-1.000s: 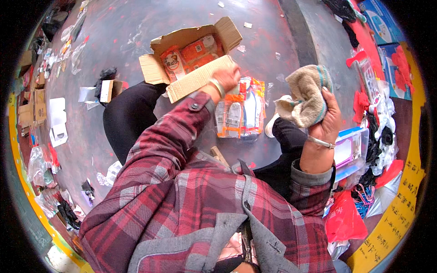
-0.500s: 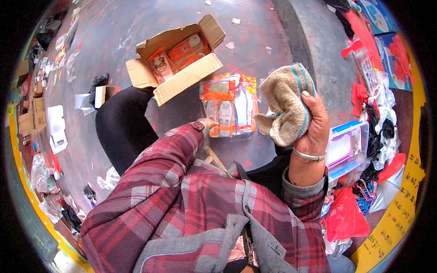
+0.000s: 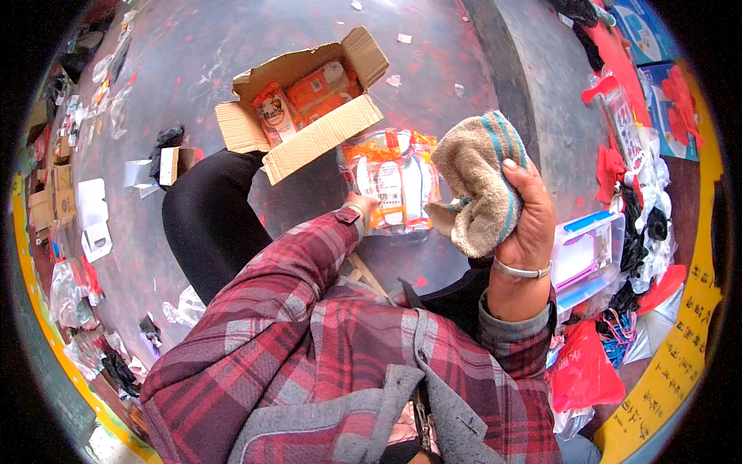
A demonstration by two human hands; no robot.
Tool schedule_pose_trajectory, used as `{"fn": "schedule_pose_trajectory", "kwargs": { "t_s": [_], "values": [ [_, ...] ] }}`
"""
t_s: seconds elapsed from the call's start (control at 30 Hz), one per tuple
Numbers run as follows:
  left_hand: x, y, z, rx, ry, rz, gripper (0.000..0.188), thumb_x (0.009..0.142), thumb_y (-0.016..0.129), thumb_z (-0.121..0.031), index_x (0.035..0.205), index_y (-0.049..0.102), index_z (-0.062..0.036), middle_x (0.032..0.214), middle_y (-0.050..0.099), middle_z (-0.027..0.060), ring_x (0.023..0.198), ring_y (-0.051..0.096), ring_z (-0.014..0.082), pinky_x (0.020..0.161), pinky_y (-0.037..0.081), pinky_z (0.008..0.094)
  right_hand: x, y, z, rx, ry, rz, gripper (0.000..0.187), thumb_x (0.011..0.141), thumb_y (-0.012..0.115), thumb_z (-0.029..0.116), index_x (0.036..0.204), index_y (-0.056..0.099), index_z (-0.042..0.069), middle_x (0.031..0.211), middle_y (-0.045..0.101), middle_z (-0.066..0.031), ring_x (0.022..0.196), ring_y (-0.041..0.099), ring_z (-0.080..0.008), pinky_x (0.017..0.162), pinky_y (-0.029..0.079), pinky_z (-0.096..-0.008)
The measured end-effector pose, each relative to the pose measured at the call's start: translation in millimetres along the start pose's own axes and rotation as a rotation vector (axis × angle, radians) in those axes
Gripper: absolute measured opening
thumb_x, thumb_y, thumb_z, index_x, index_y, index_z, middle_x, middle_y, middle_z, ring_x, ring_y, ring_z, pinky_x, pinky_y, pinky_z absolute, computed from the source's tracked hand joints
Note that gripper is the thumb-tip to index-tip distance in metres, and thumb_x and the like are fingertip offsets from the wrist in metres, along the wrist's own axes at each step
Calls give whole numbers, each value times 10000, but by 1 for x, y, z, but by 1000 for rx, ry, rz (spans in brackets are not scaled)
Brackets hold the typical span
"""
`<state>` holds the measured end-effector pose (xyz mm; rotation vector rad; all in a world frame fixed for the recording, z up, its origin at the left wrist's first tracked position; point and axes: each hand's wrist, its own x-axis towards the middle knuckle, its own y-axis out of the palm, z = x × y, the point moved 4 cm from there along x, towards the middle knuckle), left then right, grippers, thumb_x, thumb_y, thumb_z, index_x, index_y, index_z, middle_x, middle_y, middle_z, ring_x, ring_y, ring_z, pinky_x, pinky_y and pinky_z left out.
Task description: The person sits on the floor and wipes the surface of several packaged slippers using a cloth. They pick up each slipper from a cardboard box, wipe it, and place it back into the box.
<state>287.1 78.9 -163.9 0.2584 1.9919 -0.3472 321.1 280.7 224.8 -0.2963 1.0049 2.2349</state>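
Observation:
My right hand (image 3: 529, 210) is closed around a beige terry cloth (image 3: 478, 172) with teal stripes, bunched up and held above the floor. My left hand (image 3: 361, 204) grips the near left edge of a clear-and-orange plastic packet (image 3: 382, 184) with a white label; most of its fingers are hidden under or behind the packet. This packet lies over a stack of similar packets (image 3: 421, 174) on the floor between my knees. Beyond them, an open cardboard box (image 3: 321, 139) holds several orange packets (image 3: 317, 91).
Right of my right wrist stands a clear plastic case (image 3: 587, 255) with blue edges. A red plastic bag (image 3: 585, 367) and black and white bags lie along the right side. Small cartons (image 3: 176, 164), a white tray (image 3: 94, 220) and litter are at the left.
My left hand has moved slightly up and right onto the packet, which has tilted so that its label shows more. My right hand and the cloth have shifted slightly left.

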Motion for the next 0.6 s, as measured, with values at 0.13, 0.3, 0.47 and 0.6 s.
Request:
{"fn": "schedule_pose_trajectory", "kwargs": {
  "t_s": [0.13,0.3,0.47,0.6],
  "values": [
    [1,6,-6,-146,-32,185,235,758,596,-55,965,588,57,852,641,163,707,641,294,557,505,423,2,-2,-3,-34,-18,-10,292,823,523,42,1107,531,-21,1022,614,-129,918,613,-217,846,483,-329],
    [15,1,-21,-173,253,405,248,826,565,-138,1037,582,-8,873,631,92,782,622,212,668,492,346,1,4,-3,-16,30,109,313,823,522,39,1132,528,-16,1048,608,-129,952,604,-221,876,472,-335],
    [3,2,-39,-261,339,810,455,831,538,-2,1262,419,-80,1161,556,115,1026,573,279,863,489,449,5,-2,-11,-22,-7,53,314,808,495,0,1118,525,-43,1041,608,-160,936,617,-245,857,500,-346],
    [30,-16,-38,137,415,631,562,833,636,-243,1314,376,-112,1241,518,81,1159,488,290,971,377,495,6,0,-12,-25,-45,83,242,801,520,0,1036,549,-46,963,625,-148,854,635,-231,775,524,-338]
  ]
}}
